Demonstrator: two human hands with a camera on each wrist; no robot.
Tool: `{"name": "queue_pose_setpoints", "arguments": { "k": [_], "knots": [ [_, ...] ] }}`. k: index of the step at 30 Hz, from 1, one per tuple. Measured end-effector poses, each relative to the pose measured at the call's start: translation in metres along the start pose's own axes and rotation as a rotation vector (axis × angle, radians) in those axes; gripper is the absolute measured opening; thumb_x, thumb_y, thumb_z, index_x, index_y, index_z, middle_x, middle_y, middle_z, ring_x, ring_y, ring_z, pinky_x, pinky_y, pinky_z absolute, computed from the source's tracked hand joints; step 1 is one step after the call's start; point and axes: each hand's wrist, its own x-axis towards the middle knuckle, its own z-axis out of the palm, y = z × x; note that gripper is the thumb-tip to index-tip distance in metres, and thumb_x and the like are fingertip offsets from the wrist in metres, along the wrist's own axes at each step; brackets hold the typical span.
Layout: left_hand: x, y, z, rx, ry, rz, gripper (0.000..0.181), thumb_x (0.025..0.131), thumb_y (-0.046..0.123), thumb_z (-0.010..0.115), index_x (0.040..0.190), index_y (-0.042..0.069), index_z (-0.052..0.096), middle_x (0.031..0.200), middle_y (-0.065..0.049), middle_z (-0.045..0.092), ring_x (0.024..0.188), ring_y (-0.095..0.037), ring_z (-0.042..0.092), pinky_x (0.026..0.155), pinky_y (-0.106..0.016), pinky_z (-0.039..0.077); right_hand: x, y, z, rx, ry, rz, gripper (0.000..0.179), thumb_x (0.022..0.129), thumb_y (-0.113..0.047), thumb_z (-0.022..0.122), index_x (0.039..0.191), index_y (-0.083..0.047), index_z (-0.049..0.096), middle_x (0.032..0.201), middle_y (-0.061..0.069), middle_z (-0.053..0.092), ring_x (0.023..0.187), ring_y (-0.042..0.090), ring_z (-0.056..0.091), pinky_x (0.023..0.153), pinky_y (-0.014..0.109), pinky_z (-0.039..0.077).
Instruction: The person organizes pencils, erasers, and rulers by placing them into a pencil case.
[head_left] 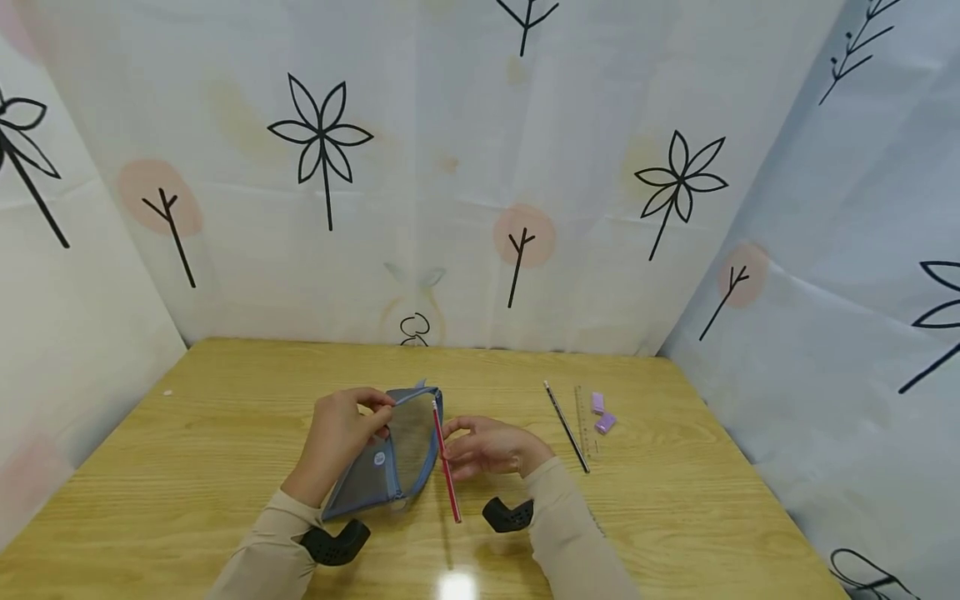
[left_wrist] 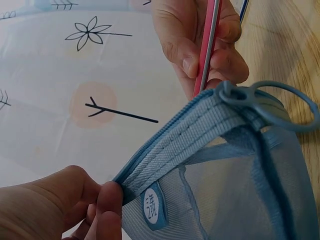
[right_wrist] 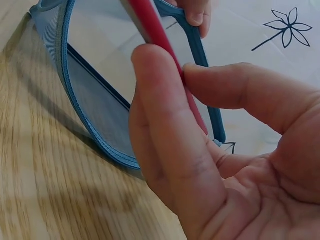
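My left hand (head_left: 347, 429) pinches the upper edge of a blue mesh pencil pouch (head_left: 360, 483), its zipper undone and its mouth gaping toward the right. A round white label (left_wrist: 151, 201) shows on the mesh, and a large ring-shaped zipper pull (left_wrist: 287, 102) hangs at one corner. Between thumb and fingers, my right hand (head_left: 487, 448) holds a red pencil (head_left: 447, 471) with a pale stripe, tilted beside the pouch's opening. Seen in the right wrist view, the red pencil (right_wrist: 155, 30) overlaps the mouth, and a dark, thin straight strip (right_wrist: 97, 75) shows within the pouch outline.
Right of my right hand lie a dark pencil (head_left: 566, 425), a clear ruler (head_left: 582, 417) and two small purple erasers (head_left: 597, 403). The wooden table (head_left: 247, 392) meets white printed cloth (head_left: 420, 208) at the back and sides. A tiny white scrap (head_left: 167, 392) lies at the far left.
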Motion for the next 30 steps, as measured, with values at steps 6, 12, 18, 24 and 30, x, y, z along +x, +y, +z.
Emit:
{"name": "queue_pose_setpoints", "arguments": {
  "k": [6, 12, 18, 24, 30],
  "knots": [
    [0.002, -0.002, 0.001, 0.005, 0.001, 0.002, 0.013, 0.089, 0.008, 0.065, 0.096, 0.008, 0.076, 0.08, -0.008, 0.072, 0.054, -0.011, 0.066, 0.05, -0.027, 0.054, 0.006, 0.001, 0.006, 0.023, 0.027, -0.027, 0.021, 0.096, 0.004, 0.049, 0.116, -0.002, 0.045, 0.092, 0.005, 0.059, 0.085, 0.013, 0.064, 0.074, 0.028, 0.057],
    [0.003, -0.003, 0.003, 0.0, -0.002, 0.003, 0.013, 0.088, 0.007, 0.065, 0.095, 0.008, 0.076, 0.081, -0.01, 0.072, 0.054, -0.011, 0.066, 0.052, -0.031, 0.056, 0.014, 0.004, 0.012, 0.068, 0.078, -0.038, 0.019, 0.096, 0.004, 0.048, 0.113, -0.005, 0.044, 0.092, 0.006, 0.057, 0.08, 0.015, 0.064, 0.072, 0.027, 0.057],
    [0.004, -0.003, 0.003, -0.007, -0.001, -0.008, 0.012, 0.088, 0.007, 0.066, 0.095, 0.007, 0.076, 0.08, -0.007, 0.072, 0.055, -0.011, 0.066, 0.053, -0.032, 0.056, 0.022, 0.005, 0.017, 0.082, 0.134, -0.05, 0.023, 0.096, 0.003, 0.05, 0.116, -0.005, 0.043, 0.094, 0.007, 0.057, 0.08, 0.015, 0.063, 0.07, 0.027, 0.057],
    [0.004, -0.003, 0.003, 0.011, -0.001, 0.003, 0.012, 0.088, 0.008, 0.066, 0.094, 0.008, 0.076, 0.075, -0.003, 0.071, 0.056, -0.018, 0.068, 0.049, -0.026, 0.053, 0.03, 0.002, 0.023, 0.087, 0.184, -0.075, 0.027, 0.096, 0.002, 0.052, 0.12, -0.003, 0.042, 0.094, 0.007, 0.055, 0.083, 0.014, 0.063, 0.071, 0.026, 0.057],
    [0.003, -0.004, 0.004, 0.004, -0.005, -0.008, 0.011, 0.087, 0.008, 0.067, 0.094, 0.008, 0.076, 0.071, -0.001, 0.07, 0.056, -0.018, 0.068, 0.049, -0.027, 0.053, 0.034, -0.002, 0.032, 0.095, 0.211, -0.119, 0.031, 0.096, 0.002, 0.053, 0.124, 0.002, 0.04, 0.092, 0.006, 0.056, 0.079, 0.012, 0.063, 0.07, 0.024, 0.056]
  ]
}}
